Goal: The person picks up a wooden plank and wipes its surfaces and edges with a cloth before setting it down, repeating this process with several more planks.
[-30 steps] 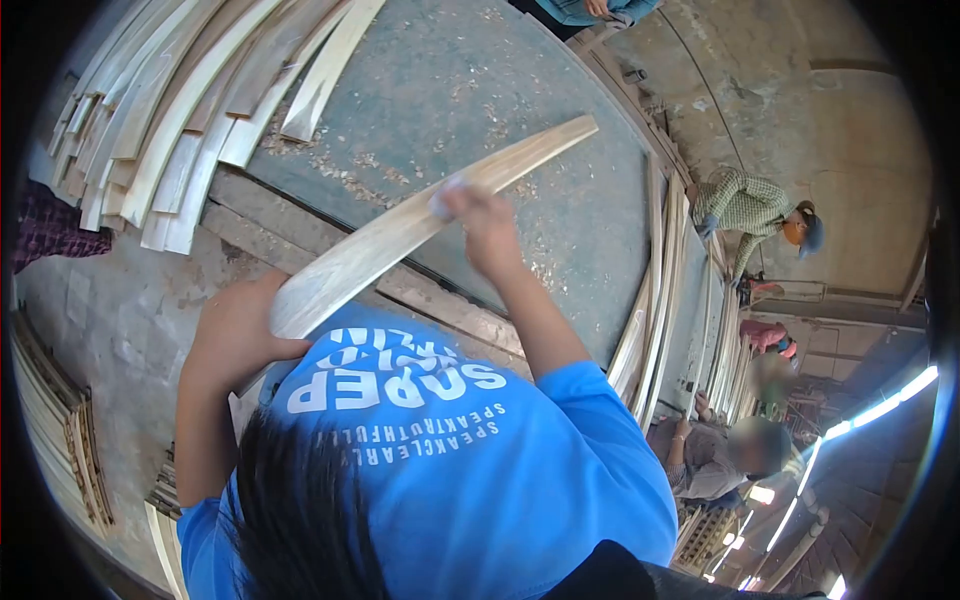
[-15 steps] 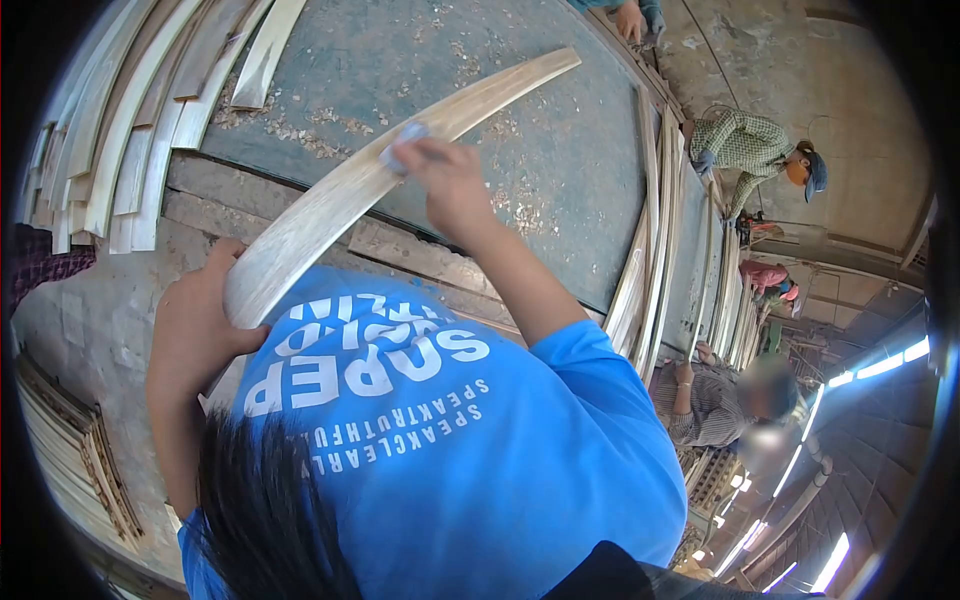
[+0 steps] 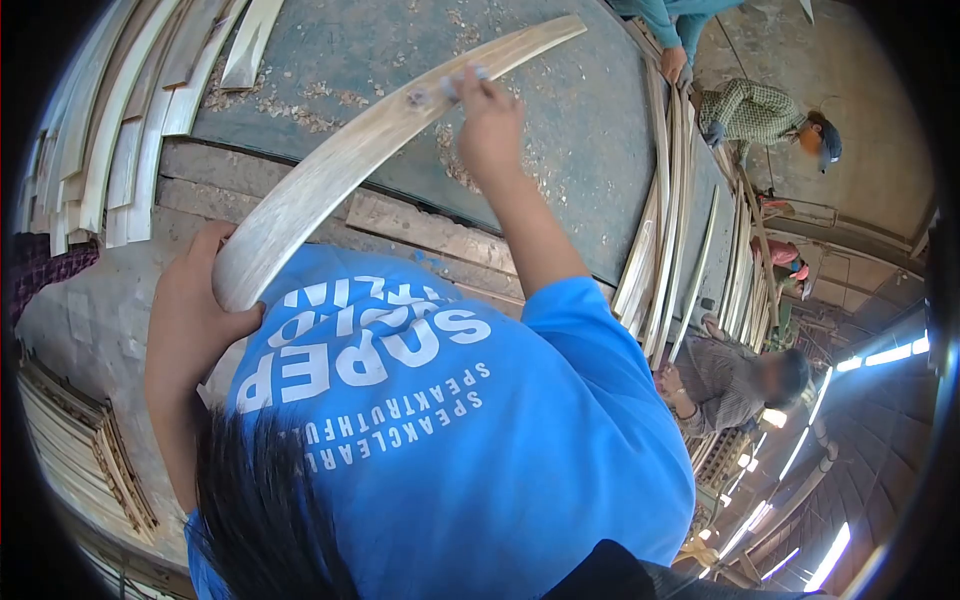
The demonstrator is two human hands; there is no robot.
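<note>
A long pale wooden plank (image 3: 330, 170) slants from my waist out over the dark tabletop. At its near end my left hand (image 3: 195, 300) grips it, the thumb on one edge and the fingers around the other. Farther up, my right hand (image 3: 490, 125) pinches a small pale wad (image 3: 462, 82) against the plank's upper face. The wad is mostly covered by the fingers, and I cannot tell whether it is cloth or sandpaper. A round dark knot shows on the wood just beside it.
Wood shavings (image 3: 290, 112) litter the dark tabletop (image 3: 590, 130). Stacked planks (image 3: 130, 110) lie at the left, and long strips (image 3: 660, 210) line the table's right edge. Several people work on the right, one in a checked shirt (image 3: 745, 112). A teal-sleeved person's hand (image 3: 674, 65) is at the strips.
My right hand has slid the wad farther along the plank, away from me. The left hand keeps its hold on the near end. The teal-sleeved person shows more at the top.
</note>
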